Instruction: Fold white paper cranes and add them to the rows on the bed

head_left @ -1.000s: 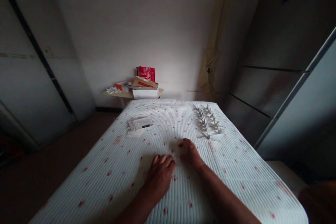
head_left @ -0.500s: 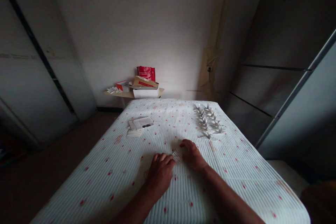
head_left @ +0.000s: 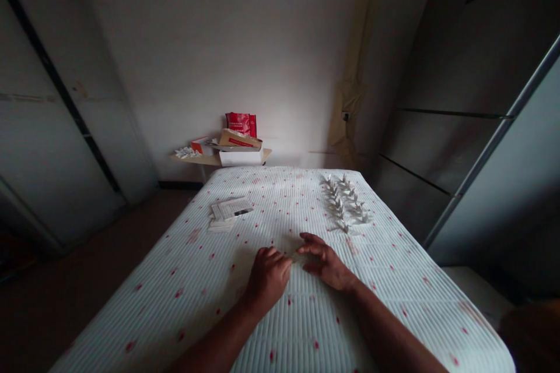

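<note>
My left hand is closed, its thumb and fingers pinching a small piece of paper just above the bed. Only a thin edge of that paper shows between the hands. Close beside it on the right, my right hand has its fingers apart and curved toward the paper; no firm hold is visible. Beyond the right hand stand several folded paper cranes in two rows. Farther off to the left lies a loose stack of printed paper sheets.
The hands are over a bed with a ribbed, red-spotted cover. Behind its far edge a small table carries a white box, a red bag and a white heap. Cabinets stand at both sides.
The paper's printed face showed flat between the hands before; now it is tilted and only an edge shows. My right hand's fingers have spread and turned toward it.
</note>
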A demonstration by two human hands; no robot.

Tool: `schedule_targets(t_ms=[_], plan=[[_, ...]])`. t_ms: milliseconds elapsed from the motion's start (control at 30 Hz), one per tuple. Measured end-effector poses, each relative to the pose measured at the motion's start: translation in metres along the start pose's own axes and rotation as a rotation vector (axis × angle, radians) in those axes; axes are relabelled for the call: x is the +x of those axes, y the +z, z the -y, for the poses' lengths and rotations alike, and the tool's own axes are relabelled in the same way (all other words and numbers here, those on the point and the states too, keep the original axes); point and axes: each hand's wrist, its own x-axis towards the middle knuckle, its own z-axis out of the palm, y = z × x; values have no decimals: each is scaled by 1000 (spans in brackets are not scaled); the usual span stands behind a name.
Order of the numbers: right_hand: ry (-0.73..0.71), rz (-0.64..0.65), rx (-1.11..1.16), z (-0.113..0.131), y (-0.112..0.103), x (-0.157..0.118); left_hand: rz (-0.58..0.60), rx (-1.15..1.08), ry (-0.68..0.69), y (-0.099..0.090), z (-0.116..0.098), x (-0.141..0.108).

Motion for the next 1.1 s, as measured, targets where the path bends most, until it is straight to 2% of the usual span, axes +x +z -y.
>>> schedule_targets(t_ms=[133, 200, 300, 433, 533, 767, 967, 1100], plan=[[115, -28, 153, 9, 5, 6, -15, -387, -303, 6, 4, 5], [160, -30, 177, 9, 8, 9, -1, -550, -411, 10, 4, 7], [157, -43, 25, 5, 14, 11, 46, -581, -489, 11, 3, 10], [113, -23, -453, 8, 20, 10, 133, -302, -453, 8, 1, 10], [113, -18, -645, 13, 22, 9, 151, -111, -408, 5, -1, 7], [160, 2, -627, 13, 20, 14, 142, -20, -271, -2, -1, -1], [193, -17, -657, 6, 24, 17, 167, -7, -274, -3, 0, -1], [227, -86, -661, 1, 18, 21, 183, -12, -287, -4, 0, -1]])
